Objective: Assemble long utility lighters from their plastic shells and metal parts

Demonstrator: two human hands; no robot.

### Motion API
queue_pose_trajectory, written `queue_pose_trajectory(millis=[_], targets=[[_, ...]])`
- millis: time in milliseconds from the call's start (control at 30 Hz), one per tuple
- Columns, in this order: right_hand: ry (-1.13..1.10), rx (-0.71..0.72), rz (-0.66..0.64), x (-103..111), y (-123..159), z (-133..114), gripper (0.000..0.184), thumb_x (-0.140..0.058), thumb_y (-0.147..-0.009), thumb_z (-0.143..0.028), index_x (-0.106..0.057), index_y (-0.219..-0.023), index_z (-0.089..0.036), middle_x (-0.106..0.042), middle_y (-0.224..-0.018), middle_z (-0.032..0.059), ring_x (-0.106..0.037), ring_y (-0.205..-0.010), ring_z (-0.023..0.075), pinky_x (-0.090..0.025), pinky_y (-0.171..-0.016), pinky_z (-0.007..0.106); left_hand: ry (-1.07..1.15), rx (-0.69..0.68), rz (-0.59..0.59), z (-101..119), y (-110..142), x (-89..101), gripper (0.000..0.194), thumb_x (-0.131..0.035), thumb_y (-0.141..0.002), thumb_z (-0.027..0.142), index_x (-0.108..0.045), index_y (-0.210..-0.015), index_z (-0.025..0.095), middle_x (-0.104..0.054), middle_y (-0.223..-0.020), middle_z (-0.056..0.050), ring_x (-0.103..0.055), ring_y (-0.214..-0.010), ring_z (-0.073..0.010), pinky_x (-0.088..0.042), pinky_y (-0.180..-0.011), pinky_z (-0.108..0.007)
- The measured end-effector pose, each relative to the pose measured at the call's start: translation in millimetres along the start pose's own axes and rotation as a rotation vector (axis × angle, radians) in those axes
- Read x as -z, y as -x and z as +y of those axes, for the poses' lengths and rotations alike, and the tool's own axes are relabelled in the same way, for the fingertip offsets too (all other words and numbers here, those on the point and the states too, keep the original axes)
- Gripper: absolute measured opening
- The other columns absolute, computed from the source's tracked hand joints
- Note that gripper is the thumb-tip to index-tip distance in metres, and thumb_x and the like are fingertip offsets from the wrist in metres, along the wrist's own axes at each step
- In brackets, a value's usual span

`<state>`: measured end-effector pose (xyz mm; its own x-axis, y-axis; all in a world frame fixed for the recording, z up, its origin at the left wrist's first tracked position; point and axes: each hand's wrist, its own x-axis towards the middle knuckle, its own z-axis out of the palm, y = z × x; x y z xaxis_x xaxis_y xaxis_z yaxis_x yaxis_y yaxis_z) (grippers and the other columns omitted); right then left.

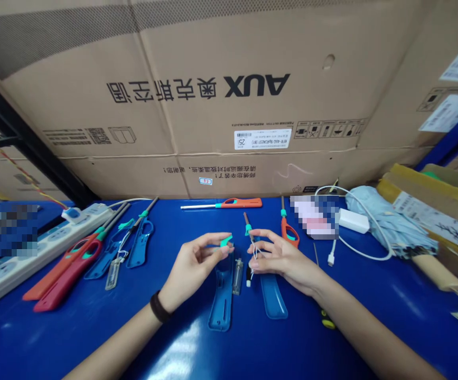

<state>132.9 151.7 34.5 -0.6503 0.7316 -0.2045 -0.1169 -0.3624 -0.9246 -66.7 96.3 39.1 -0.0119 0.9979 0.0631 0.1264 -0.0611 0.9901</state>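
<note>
Here, one teal clip, left hand; one lighter wand, right hand.

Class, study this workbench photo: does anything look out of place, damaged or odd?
Yes: a blue lighter shell lies split into halves, a small clear tank loose beside them, unlike the whole red lighter.

Noted from frame centre: your left hand covers most of the small teal piece, shape unreadable. Your right hand hides part of the white wire. At 4 o'clock, your right forearm partly hides a yellow-and-black object, kind unclear. One pixelated patch sits at 9 o'clock, another pixelated patch at 3; both unreadable. The power strip runs off the left edge at 8 o'clock.
</note>
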Motion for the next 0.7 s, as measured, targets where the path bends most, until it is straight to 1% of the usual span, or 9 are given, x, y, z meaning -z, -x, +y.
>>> queue_pose_trajectory(millis=[100,200,300,367,500,567,633,700], targets=[[-0.037,-0.005,-0.004,-2,0,0,0.067,-0.079,-0.059,-0.015,-0.044,-0.116,-0.023,-0.056,-0.091,-0.0011,-0.063,-0.076,0.0113,-0.055,-0.075,0.03,0.11,0.058,-0.068,2,5,-2.7,0.035,-0.066,-0.077,0.036,-0.063,-0.105,0.014,-0.072,-0.1,-0.009,-0.067,-0.097,-0.0218,-0.054,-0.088,-0.033],[-0.062,-0.016,-0.002,-3,0,2,0.068,-0.079,-0.057,-0.012,-0.045,-0.115,-0.022,-0.055,-0.089,-0.0017,-0.062,-0.076,0.0106,-0.054,-0.074,0.028,0.155,0.085,-0.087,-1,6,-2.5,0.033,-0.065,-0.079,0.036,-0.063,-0.105,0.015,-0.071,-0.104,-0.009,-0.065,-0.102,-0.0228,-0.055,-0.087,-0.032],[-0.057,0.006,0.016,-3,0,4,0.065,-0.079,-0.058,-0.012,-0.046,-0.113,-0.022,-0.055,-0.09,-0.0016,-0.062,-0.078,0.0108,-0.053,-0.077,0.028,0.176,0.102,-0.086,-7,4,0.2,0.037,-0.065,-0.079,0.036,-0.06,-0.111,0.016,-0.069,-0.109,-0.009,-0.068,-0.095,-0.0222,-0.056,-0.084,-0.034],[-0.047,0.03,0.036,-3,-1,5,0.063,-0.078,-0.059,-0.013,-0.047,-0.112,-0.022,-0.054,-0.089,-0.0016,-0.061,-0.079,0.011,-0.052,-0.079,0.028,0.184,0.104,-0.09,-10,2,2.2,0.039,-0.068,-0.078,0.034,-0.06,-0.111,0.016,-0.069,-0.109,-0.009,-0.069,-0.091,-0.0211,-0.055,-0.085,-0.033],[-0.026,0.052,0.05,-3,-1,7,0.06,-0.077,-0.061,-0.014,-0.048,-0.112,-0.023,-0.054,-0.089,-0.0012,-0.06,-0.08,0.0113,-0.052,-0.08,0.029,0.232,0.119,-0.134,-14,1,3.5,0.032,-0.072,-0.074,0.032,-0.059,-0.098,0.015,-0.072,-0.101,-0.009,-0.068,-0.093,-0.0211,-0.054,-0.086,-0.034],[-0.004,0.064,0.041,-3,-1,9,0.059,-0.077,-0.061,-0.014,-0.048,-0.112,-0.023,-0.054,-0.09,-0.001,-0.06,-0.08,0.0114,-0.052,-0.08,0.03,0.255,0.124,-0.17,-12,3,2.8,0.028,-0.069,-0.076,0.034,-0.057,-0.094,0.017,-0.072,-0.099,-0.008,-0.068,-0.095,-0.0216,-0.054,-0.085,-0.036],[0.016,0.083,0.029,-4,-2,10,0.058,-0.077,-0.061,-0.016,-0.049,-0.11,-0.022,-0.054,-0.089,-0.0011,-0.06,-0.08,0.0117,-0.052,-0.081,0.03,0.233,0.091,-0.232,-8,5,1.9,0.024,-0.067,-0.078,0.034,-0.057,-0.091,0.016,-0.069,-0.108,-0.01,-0.063,-0.104,-0.0225,-0.051,-0.09,-0.037],[0.034,0.112,0.016,-4,-3,12,0.055,-0.078,-0.061,-0.018,-0.049,-0.107,-0.022,-0.054,-0.088,-0.0013,-0.059,-0.081,0.0118,-0.052,-0.08,0.03,0.194,0.062,-0.332,-5,8,1.2,0.02,-0.067,-0.078,0.031,-0.059,-0.087,0.015,-0.064,-0.116,-0.012,-0.06,-0.109,-0.023,-0.048,-0.093,-0.036]])
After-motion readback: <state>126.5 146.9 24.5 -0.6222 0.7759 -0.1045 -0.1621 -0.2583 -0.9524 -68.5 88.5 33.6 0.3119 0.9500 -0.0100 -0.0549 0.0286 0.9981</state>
